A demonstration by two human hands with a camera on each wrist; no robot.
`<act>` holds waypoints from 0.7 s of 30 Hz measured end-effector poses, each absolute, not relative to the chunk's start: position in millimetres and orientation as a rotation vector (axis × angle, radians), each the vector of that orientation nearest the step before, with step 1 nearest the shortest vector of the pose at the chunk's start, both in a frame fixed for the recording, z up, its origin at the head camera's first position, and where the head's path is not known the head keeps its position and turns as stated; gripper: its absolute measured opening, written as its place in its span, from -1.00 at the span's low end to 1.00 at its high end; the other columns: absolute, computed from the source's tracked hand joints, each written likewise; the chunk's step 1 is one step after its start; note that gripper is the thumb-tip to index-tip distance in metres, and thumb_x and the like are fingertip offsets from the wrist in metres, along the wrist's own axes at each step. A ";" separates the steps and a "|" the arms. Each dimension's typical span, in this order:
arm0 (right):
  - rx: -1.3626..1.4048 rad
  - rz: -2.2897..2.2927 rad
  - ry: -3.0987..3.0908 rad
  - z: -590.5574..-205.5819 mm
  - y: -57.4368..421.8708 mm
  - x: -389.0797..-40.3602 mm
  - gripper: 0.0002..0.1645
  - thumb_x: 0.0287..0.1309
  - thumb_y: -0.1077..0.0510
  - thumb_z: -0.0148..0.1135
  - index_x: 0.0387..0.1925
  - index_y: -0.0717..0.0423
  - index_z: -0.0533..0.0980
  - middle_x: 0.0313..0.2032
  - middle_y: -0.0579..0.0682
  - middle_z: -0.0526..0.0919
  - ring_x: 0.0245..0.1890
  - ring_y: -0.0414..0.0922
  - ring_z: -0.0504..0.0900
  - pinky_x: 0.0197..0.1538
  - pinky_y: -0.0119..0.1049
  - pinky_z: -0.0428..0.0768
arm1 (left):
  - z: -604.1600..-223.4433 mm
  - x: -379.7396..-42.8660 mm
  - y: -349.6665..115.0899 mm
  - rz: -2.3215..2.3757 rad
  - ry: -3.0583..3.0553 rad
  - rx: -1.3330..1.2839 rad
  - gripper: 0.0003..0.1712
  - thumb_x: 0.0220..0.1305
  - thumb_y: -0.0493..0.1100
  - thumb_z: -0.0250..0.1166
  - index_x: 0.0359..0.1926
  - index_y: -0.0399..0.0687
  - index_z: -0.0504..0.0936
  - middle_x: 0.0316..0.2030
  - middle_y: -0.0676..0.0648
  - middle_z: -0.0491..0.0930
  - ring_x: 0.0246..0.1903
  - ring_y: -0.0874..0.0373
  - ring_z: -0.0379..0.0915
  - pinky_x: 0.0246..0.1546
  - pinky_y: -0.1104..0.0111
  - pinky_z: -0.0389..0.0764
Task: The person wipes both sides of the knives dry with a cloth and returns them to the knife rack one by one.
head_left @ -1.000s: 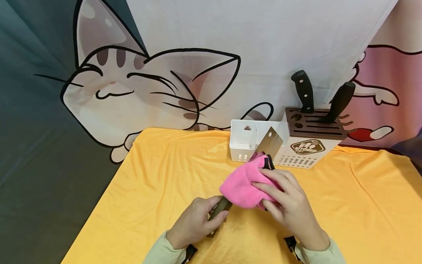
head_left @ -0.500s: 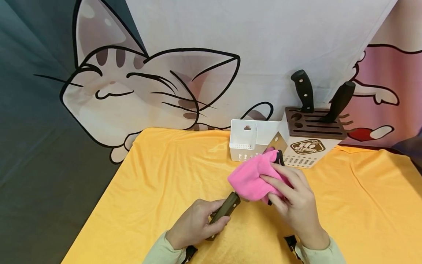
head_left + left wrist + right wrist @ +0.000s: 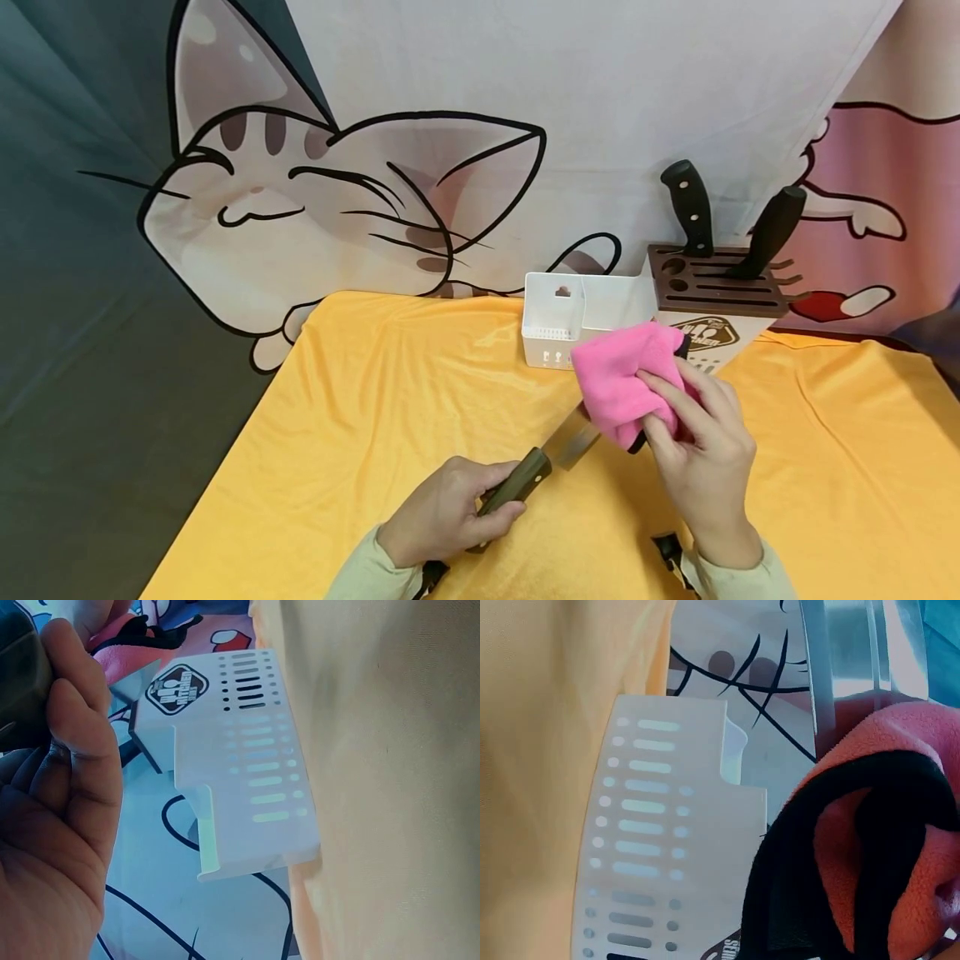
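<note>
My left hand grips the dark olive, riveted handle of a cleaver, its wide blade slanting up and to the right. My right hand pinches a folded pink cloth with black edging around the outer part of the blade, hiding the blade's tip. Bare, shiny metal shows between handle and cloth. In the right wrist view, the blade stands out above the bunched cloth. The left wrist view has the curled fingers around the handle.
Behind the hands stands a white knife holder with a brown slotted top, hooks at its right and an open tray at its left. Two black-handled knives sit in its slots. A yellow cloth covers the table; a cartoon-cat curtain hangs behind.
My right hand has slid the pink cloth up and right along the blade, away from the handle, baring metal near the handle. The left hand has stayed almost in place.
</note>
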State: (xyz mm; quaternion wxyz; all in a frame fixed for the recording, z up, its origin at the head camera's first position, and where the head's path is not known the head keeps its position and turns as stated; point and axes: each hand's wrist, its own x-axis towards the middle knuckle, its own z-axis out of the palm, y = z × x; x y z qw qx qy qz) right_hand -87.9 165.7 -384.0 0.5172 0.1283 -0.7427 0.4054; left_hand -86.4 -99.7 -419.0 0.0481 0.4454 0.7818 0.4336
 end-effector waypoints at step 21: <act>0.110 0.998 -1.849 -399.1 180.8 -93.9 -0.73 -0.01 0.30 0.22 -0.29 0.34 0.74 -0.14 0.33 0.69 -0.20 0.17 0.50 0.00 -0.56 0.34 | -418.4 -88.2 -99.6 1.429 2.368 1.508 -0.72 0.47 -0.23 0.15 0.12 -0.22 0.58 -0.50 0.11 0.55 -0.56 0.60 0.33 -0.53 0.68 0.48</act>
